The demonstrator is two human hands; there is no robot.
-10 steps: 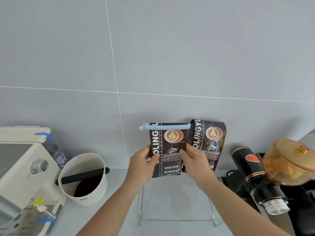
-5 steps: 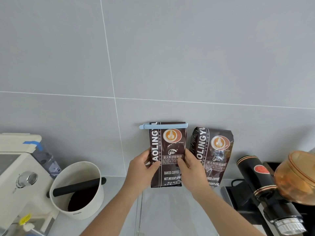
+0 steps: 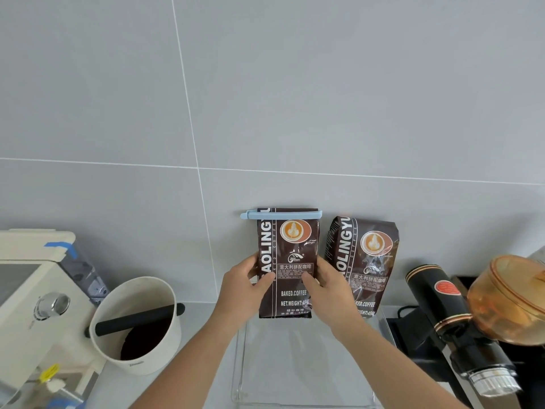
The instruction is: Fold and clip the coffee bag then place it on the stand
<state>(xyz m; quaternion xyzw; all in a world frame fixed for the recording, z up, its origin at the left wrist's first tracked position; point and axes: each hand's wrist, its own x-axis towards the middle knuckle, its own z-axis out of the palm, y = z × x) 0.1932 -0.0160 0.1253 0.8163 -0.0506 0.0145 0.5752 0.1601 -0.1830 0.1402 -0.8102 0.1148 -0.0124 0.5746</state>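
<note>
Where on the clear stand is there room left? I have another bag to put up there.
The clear stand is bare in front of the clipped bag, which both hands, left hand and right hand, grip. The back right is crowded by the second bag, with the grinder just beyond.

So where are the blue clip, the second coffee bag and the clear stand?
blue clip (image 3: 283, 214): head view, middle of its bar.
second coffee bag (image 3: 365, 261): head view, front panel.
clear stand (image 3: 240, 364): head view, left edge.
</note>
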